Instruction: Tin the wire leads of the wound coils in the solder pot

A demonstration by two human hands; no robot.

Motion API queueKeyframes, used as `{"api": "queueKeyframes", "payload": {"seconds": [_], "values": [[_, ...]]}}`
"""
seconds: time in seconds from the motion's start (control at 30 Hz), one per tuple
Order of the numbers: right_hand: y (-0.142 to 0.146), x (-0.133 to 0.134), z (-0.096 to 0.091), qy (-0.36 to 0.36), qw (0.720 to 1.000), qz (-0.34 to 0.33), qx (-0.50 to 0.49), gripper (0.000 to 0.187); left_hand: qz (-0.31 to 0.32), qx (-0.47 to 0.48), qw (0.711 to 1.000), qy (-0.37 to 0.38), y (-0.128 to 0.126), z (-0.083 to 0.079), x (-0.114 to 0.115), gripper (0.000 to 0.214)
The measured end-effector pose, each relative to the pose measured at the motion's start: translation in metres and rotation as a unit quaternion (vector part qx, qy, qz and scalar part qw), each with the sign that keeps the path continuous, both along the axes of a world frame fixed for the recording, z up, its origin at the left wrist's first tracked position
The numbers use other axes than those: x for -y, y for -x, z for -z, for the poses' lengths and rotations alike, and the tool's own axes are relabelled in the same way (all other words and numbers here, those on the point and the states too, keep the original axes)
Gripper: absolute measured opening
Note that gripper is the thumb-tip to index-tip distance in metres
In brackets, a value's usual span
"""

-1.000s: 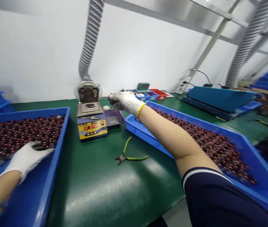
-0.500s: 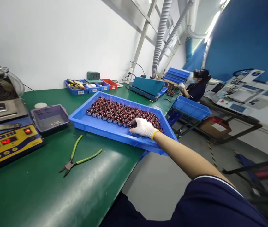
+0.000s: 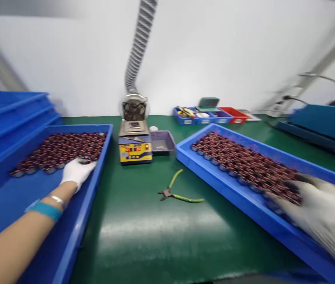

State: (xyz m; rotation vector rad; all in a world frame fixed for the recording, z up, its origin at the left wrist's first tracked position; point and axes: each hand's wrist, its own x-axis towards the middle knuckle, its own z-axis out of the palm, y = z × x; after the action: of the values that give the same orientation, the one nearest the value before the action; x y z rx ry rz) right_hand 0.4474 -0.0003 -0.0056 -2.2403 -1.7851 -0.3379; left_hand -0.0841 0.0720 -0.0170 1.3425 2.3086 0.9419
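My left hand [image 3: 77, 172], in a white glove, is inside the left blue tray [image 3: 80, 227], with its fingers closed on a small dark wire-wound coil [image 3: 84, 159] beside the front of the packed rows. Round coils [image 3: 69, 146] with reddish copper wire stand close together there. At the far right, my gloved right hand [image 3: 322, 213] is smeared by motion. It reaches over the near edge of the right blue tray [image 3: 214, 173], and its fingertips are among more packed coils [image 3: 244, 161]. Whether it grips one cannot be made out.
Green-handled cutters [image 3: 170, 193] lie open on the green table [image 3: 155, 236] between the trays. Behind them stand a yellow-fronted heating unit [image 3: 135, 152] with red digits and a grey bin [image 3: 163, 142]. Small parts bins [image 3: 208, 118] line the wall. Stacked blue trays [image 3: 10, 114] are at left.
My view has swung left, bringing the left tray and my left hand into sight. My right hand remains at the right tray's coils, now nearer and blurred.
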Motion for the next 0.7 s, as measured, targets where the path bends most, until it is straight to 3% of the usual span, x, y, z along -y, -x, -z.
{"api": "queueKeyframes", "payload": {"seconds": [0.03, 0.1, 0.17, 0.2, 0.23, 0.3, 0.4, 0.47, 0.5, 0.57, 0.7], "values": [[0.015, -0.002, 0.001, -0.041, 0.998, -0.041, 0.011, 0.030, -0.023, 0.005, 0.999, -0.025, 0.003, -0.001, -0.002, 0.037], [0.058, -0.002, 0.005, -0.058, 0.989, -0.117, -0.066, 0.035, -0.041, 0.011, 0.996, -0.080, -0.002, -0.008, -0.005, 0.040], [0.113, -0.002, 0.007, 0.033, 0.946, -0.211, -0.243, 0.043, -0.021, 0.024, 0.990, -0.139, -0.021, -0.017, -0.002, 0.043], [0.142, -0.005, 0.008, 0.108, 0.901, -0.251, -0.336, 0.049, 0.006, 0.041, 0.985, -0.167, -0.034, -0.022, 0.003, 0.045], [0.170, -0.010, 0.009, 0.172, 0.834, -0.299, -0.431, 0.057, 0.043, 0.070, 0.977, -0.197, -0.047, -0.025, 0.010, 0.048], [0.220, -0.025, 0.012, 0.235, 0.666, -0.362, -0.608, 0.076, 0.134, 0.150, 0.952, -0.229, -0.072, -0.029, 0.027, 0.058], [0.270, -0.050, 0.019, 0.279, 0.446, -0.408, -0.746, 0.083, 0.216, 0.190, 0.934, -0.213, -0.093, -0.025, 0.046, 0.070], [0.285, -0.059, 0.025, 0.302, 0.336, -0.416, -0.789, 0.073, 0.236, 0.158, 0.940, -0.189, -0.097, -0.020, 0.052, 0.072], [0.289, -0.061, 0.027, 0.313, 0.299, -0.414, -0.800, 0.067, 0.247, 0.139, 0.942, -0.177, -0.096, -0.018, 0.053, 0.073], [0.287, -0.062, 0.030, 0.330, 0.274, -0.406, -0.807, 0.059, 0.277, 0.115, 0.941, -0.157, -0.093, -0.013, 0.054, 0.076], [0.273, -0.065, 0.030, 0.324, 0.331, -0.419, -0.781, 0.059, 0.318, 0.101, 0.934, -0.127, -0.086, -0.004, 0.053, 0.076]]}}
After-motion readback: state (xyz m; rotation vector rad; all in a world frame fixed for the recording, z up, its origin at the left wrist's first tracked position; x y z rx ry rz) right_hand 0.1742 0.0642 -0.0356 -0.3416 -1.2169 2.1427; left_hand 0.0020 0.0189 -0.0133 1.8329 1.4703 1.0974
